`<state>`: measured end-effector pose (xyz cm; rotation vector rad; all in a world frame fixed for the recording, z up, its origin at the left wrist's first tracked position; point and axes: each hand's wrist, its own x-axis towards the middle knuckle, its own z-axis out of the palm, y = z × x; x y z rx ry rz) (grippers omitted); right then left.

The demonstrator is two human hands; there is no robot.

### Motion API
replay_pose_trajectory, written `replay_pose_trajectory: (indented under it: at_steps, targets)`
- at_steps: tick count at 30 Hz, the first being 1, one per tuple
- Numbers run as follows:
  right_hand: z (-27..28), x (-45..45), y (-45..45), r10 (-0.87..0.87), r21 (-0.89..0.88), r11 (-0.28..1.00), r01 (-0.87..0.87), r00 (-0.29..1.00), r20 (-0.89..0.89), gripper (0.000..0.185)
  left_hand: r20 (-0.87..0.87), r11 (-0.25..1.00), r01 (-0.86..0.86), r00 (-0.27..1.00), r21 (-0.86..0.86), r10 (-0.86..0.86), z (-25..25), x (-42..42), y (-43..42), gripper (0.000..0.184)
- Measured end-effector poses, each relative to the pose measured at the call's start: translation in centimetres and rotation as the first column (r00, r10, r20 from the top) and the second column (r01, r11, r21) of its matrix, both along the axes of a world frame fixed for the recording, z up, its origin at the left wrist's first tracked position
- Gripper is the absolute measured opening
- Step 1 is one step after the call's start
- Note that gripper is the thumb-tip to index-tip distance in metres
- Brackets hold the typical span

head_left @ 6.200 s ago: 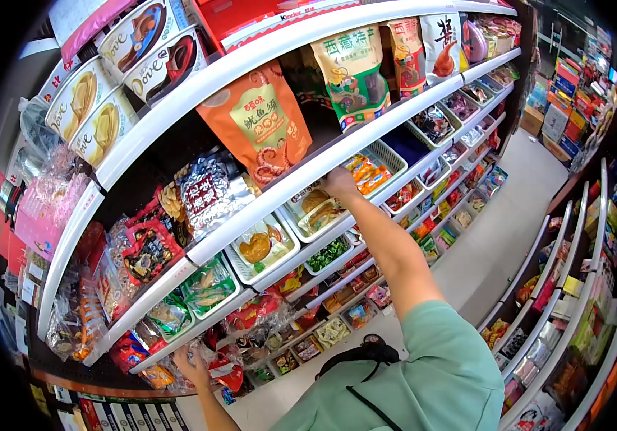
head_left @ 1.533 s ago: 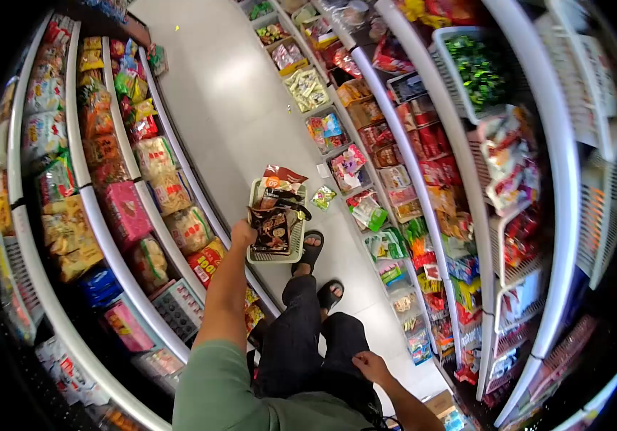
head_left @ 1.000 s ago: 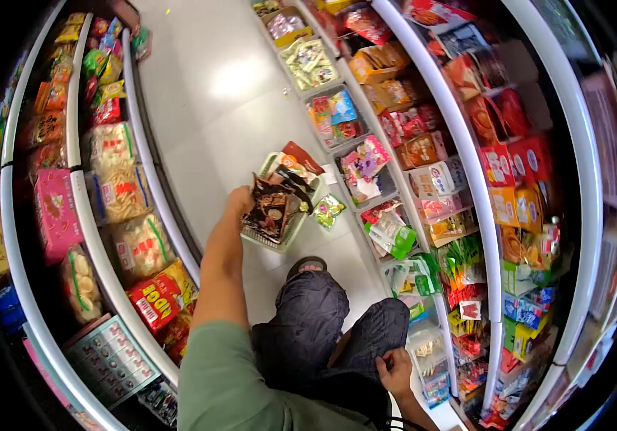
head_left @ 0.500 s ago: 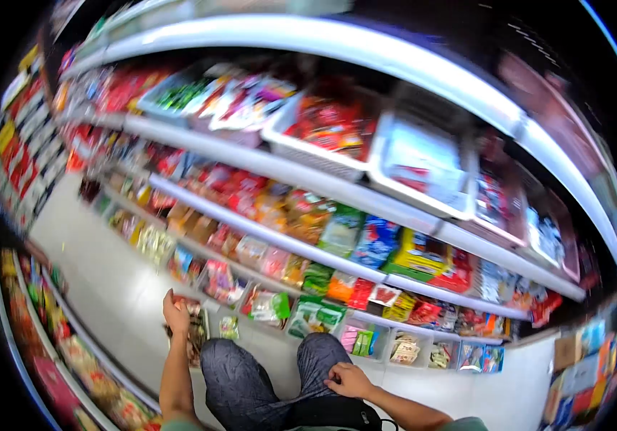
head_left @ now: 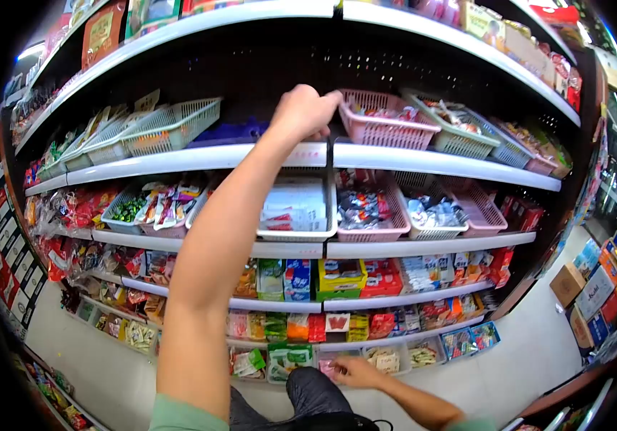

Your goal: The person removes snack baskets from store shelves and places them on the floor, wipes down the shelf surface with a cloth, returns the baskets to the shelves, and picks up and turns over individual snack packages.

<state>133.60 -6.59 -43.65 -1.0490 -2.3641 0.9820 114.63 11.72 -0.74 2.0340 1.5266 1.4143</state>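
My left hand (head_left: pixel 307 113) is raised across the view to the upper shelf. Its fingers are curled at the left rim of a pink plastic basket (head_left: pixel 389 131), which holds small wrapped packets. Left of that hand, a blue-purple piece (head_left: pixel 233 132) lies on the shelf beside a pale green basket (head_left: pixel 172 126). Low down by my knee, my right hand (head_left: pixel 358 373) holds nothing that I can see, its fingers loosely apart. From this angle it overlaps a floor-level bin with pink packets (head_left: pixel 328 364); contact cannot be made out.
Shelf edges (head_left: pixel 445 169) run across in several tiers, with baskets of snacks on them. A white basket (head_left: pixel 295 215) sits below my raised arm. Clear bins (head_left: pixel 387 358) line the floor in front of my knees. Stacked boxes (head_left: pixel 596 294) stand at the right.
My left hand has risen from low on the left to the upper shelf basket. My right hand has come off my thigh. The view has tilted upward and levelled.
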Motion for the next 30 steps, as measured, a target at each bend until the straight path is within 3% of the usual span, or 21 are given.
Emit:
replay_pose_trajectory:
  at_steps: [1,4,7,8,9,11,12,17,21,24,29,30]
  targets:
    - [-1.0,0.3,-0.7,-0.014,0.026,1.0,0.015,1.0,-0.003,0.032,0.059,0.958,0.045,0.998,-0.283,-0.03,1.3,1.6,0.5,0.027]
    - [-4.6,0.4,-3.1,-0.062,-0.09,0.995,0.053,0.994,-0.094,0.029,0.125,0.876,0.193,0.98,-0.442,-0.153,1.4,3.8,3.7,0.025]
    - [-6.3,0.1,-5.0,-0.093,-0.261,0.963,0.064,0.99,-0.102,0.023,0.037,0.919,0.095,0.995,-0.384,-0.088,1.7,5.0,4.3,0.023]
    - [-8.4,-0.7,-6.5,-0.209,-0.111,0.977,0.184,0.936,-0.283,0.023,0.021,0.906,0.124,0.992,-0.404,-0.127,1.8,4.6,5.2,0.022]
    - [-8.9,-0.5,-7.2,-0.21,-0.115,0.976,0.184,0.934,-0.29,0.023,0.01,0.92,0.096,0.995,-0.379,-0.1,2.3,4.6,3.9,0.02]
    - [-9.5,-0.5,-7.4,-0.138,-0.234,0.969,0.076,0.955,-0.262,0.023,-0.049,0.941,0.051,0.996,-0.335,-0.072,3.4,4.5,3.9,0.02]
    - [-11.9,-0.5,-7.3,-0.137,-0.206,0.975,0.087,0.96,-0.245,0.021,-0.061,0.934,0.066,0.994,-0.351,-0.093,4.1,4.2,3.8,0.02]
    - [-11.8,0.6,-8.4,-0.098,-0.316,0.948,0.033,0.976,-0.193,0.02,-0.141,0.945,0.006,0.988,-0.326,-0.055,6.8,3.9,2.3,0.017]
    - [-13.1,0.7,-8.2,-0.156,-0.378,0.923,0.067,0.965,-0.211,0.02,-0.052,0.945,0.057,0.996,-0.323,-0.078,7.9,-0.5,0.4,0.022]
    - [-12.9,0.8,-8.2,-0.144,-0.405,0.913,0.049,0.968,-0.207,0.022,-0.007,0.941,0.16,0.985,-0.299,-0.17,6.4,-4.1,-3.7,0.019]
    - [-15.0,1.4,-7.1,-0.069,-0.332,0.943,0.011,0.984,-0.165,0.023,-0.095,0.993,0.013,0.995,-0.119,-0.024,0.0,-10.2,-13.6,0.023]
    - [-15.4,1.6,-7.0,-0.053,-0.319,0.948,-0.01,0.981,-0.187,0.023,-0.2,0.999,-0.011,0.98,-0.033,0.004,-1.5,-11.5,-15.8,0.029]
